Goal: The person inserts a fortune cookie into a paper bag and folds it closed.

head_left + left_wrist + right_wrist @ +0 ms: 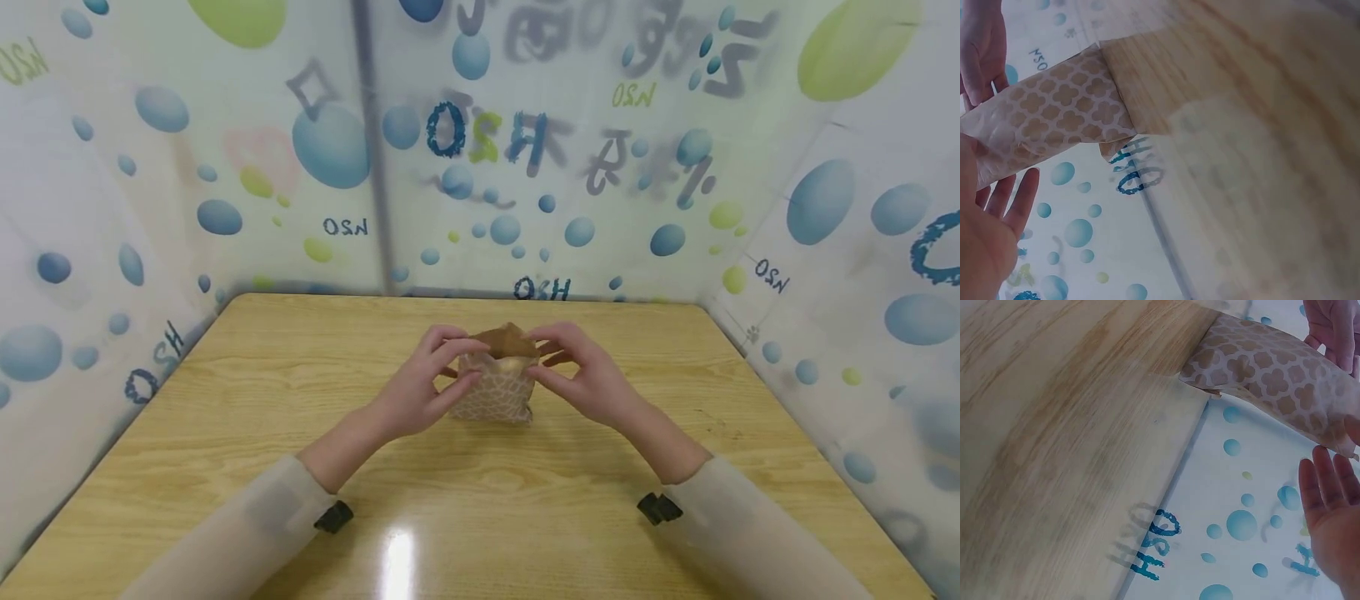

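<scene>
A small brown paper bag point(491, 396) with a white lattice pattern stands upright on the wooden table, its top spread apart so the plain brown inside shows. At the left of the mouth, my left hand point(416, 383) pinches the rim, thumb in front and index finger over the top. My right hand point(592, 379) holds the opposite corner, thumb on the front and fingers behind. The left wrist view shows the patterned side of the bag point(1063, 103) between both hands. In the right wrist view the bag point(1272, 375) meets the table at its base.
The wooden table point(262, 400) reaches back to a curtain-like wall point(487, 217) printed with blue and green bubbles and lettering. Similar printed sheets stand along the left and right sides. A bright light reflection lies on the table near the front.
</scene>
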### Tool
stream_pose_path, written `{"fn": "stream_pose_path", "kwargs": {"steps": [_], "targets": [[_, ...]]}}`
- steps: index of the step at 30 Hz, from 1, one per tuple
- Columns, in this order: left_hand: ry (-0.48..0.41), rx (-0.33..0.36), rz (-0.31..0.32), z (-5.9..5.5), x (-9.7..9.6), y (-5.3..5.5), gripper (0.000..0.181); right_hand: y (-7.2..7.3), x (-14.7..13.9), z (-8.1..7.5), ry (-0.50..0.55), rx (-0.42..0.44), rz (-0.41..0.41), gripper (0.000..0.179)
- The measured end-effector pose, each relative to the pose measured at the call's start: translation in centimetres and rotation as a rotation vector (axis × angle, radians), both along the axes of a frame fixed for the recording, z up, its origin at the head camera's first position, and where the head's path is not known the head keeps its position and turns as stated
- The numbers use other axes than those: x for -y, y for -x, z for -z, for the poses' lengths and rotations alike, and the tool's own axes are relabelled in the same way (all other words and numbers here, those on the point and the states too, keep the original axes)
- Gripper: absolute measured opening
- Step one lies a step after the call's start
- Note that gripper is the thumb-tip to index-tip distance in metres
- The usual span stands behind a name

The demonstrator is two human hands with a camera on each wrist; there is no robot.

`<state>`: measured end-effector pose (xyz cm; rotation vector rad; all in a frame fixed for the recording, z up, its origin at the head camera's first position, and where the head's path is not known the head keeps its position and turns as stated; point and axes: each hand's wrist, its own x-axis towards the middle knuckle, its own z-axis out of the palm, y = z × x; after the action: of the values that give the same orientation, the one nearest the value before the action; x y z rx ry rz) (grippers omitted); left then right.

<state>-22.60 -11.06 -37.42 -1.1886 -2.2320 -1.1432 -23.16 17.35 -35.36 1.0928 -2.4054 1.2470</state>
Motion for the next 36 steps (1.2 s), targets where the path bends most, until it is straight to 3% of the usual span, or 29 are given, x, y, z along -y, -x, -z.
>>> {"fn": "stream_pose_path", "kwargs": {"steps": [3,9,22,27,29,32,34,36], "targets": [[0.001,-0.004,0.005,-0.02,0.02,0.04,0.028,0.03,0.05,0.08,-0.026,-0.071,-0.024,0.037],[0.02,0.016,0.0,0.11,0.09,0.16,0.021,0.1,0.26,0.37,-0.09,-0.124,-0.016,0.028],[-0.001,0.043,-0.018,0.2,0.12,0.27,0.013,-0.05,0.89,-0.09,-0.222,-0.117,0.024,0.012],[-0.037,0.056,-0.025,0.24,0.07,0.22,0.013,-0.13,0.78,-0.14,-0.222,-0.119,0.028,0.013],[-0.047,0.059,-0.027,0.26,0.05,0.19,0.011,-0.12,0.68,0.01,-0.198,-0.092,0.024,0.021],[-0.063,0.075,-0.028,0.22,-0.03,0.13,0.013,-0.09,0.57,0.28,-0.121,0.015,0.047,0.052],[-0.087,0.12,-0.033,0.15,-0.11,0.05,0.026,-0.08,0.55,0.41,-0.064,0.119,0.072,0.066],[-0.126,0.2,-0.049,0.03,-0.21,-0.02,0.044,-0.02,0.59,0.49,-0.017,0.227,0.084,0.069]]}}
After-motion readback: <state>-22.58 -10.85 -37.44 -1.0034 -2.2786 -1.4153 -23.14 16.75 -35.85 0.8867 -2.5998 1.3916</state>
